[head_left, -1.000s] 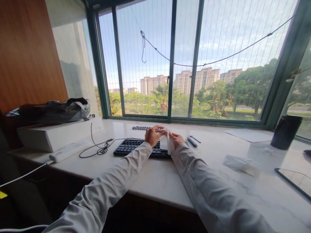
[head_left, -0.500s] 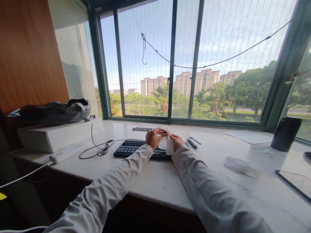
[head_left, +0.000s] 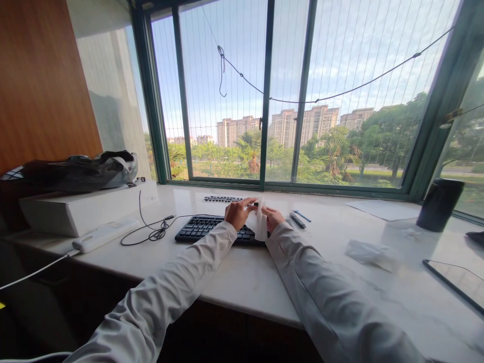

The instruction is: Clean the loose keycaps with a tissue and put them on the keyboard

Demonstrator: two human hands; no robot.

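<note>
Daylight floods in from twelve o'clock, where a broad window [head_left: 287, 45] in a dark green frame [head_left: 267, 75] takes up most of the view. Over at two, tall apartment blocks [head_left: 319, 122] stand under a blue, lightly clouded sky [head_left: 351, 40], and green trees [head_left: 397, 131] crowd in toward three. A dark cord [head_left: 316, 101] sags across the panes from eleven to two. At ten, it's a reddish-brown wooden panel [head_left: 41, 75], with a pale grey wall [head_left: 109, 65] beside it. The white, grey-veined counter [head_left: 234, 282] shines at six, deep shadow beneath its edge.
</note>
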